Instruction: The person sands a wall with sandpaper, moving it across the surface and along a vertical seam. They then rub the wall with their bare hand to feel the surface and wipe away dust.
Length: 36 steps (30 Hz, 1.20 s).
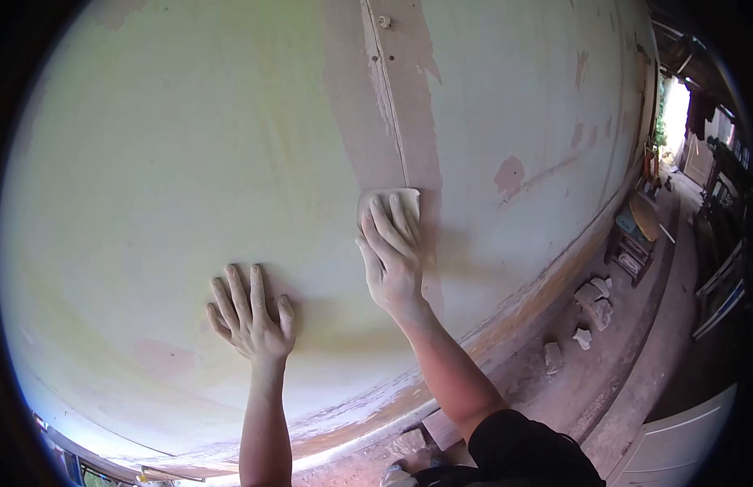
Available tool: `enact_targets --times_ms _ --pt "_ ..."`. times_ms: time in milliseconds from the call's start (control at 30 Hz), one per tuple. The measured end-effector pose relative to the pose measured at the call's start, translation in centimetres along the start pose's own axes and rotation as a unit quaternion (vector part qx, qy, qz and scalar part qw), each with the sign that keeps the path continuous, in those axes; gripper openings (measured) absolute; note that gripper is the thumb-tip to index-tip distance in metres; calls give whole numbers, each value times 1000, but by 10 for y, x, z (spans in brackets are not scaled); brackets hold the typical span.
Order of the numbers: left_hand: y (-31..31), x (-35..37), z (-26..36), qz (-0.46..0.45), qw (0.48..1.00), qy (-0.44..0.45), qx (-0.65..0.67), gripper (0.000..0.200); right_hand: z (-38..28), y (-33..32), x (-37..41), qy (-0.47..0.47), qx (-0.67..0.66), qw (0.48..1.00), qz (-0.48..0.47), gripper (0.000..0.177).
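My left hand [253, 316] lies flat on the pale green wall [189, 162], its fingers spread and dusty, with nothing in it. To its right and higher up, my right hand [390, 247] presses a thin pale sheet [412, 197] against the wall, fingers over its face. This sheet sits at the lower end of a cracked seam [388, 105], inside a bare pinkish-grey strip. Two dark holes and a small white fitting [384, 22] show near the top of the strip. The sheet's underside is hidden.
Broken pieces of rubble [595, 304] lie on the floor at the lower right. Beyond them, a small wooden rack [630, 256] stands by the wall's base. A white panel [677, 438] is at the bottom right. A bright doorway [675, 118] shows far right.
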<state>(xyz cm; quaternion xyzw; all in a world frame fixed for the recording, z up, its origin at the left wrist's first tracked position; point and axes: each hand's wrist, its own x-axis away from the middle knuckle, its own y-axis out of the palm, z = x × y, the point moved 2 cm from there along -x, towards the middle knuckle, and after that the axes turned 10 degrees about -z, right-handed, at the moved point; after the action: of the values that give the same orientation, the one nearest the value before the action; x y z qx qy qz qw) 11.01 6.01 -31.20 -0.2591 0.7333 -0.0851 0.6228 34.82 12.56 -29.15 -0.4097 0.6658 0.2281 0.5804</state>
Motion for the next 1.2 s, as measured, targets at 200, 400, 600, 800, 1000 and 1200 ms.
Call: enact_targets --times_ms 200,400,600,800,1000,1200 --pt "0 1 3 15 1000 -9 15 58 31 35 152 46 22 999 6 33" --pt "0 1 2 31 999 10 11 61 -1 11 7 -9 16 1000 6 32" --pt "-2 0 3 24 999 8 20 60 4 3 8 -18 -15 1000 -17 31" --pt "0 6 4 20 1000 12 -1 61 35 16 170 75 31 996 -24 32" --pt "4 3 5 15 1000 20 2 62 -2 -2 13 -41 63 997 -14 29" --pt "1 4 7 16 1000 19 14 60 10 3 43 -32 -24 999 -37 30"
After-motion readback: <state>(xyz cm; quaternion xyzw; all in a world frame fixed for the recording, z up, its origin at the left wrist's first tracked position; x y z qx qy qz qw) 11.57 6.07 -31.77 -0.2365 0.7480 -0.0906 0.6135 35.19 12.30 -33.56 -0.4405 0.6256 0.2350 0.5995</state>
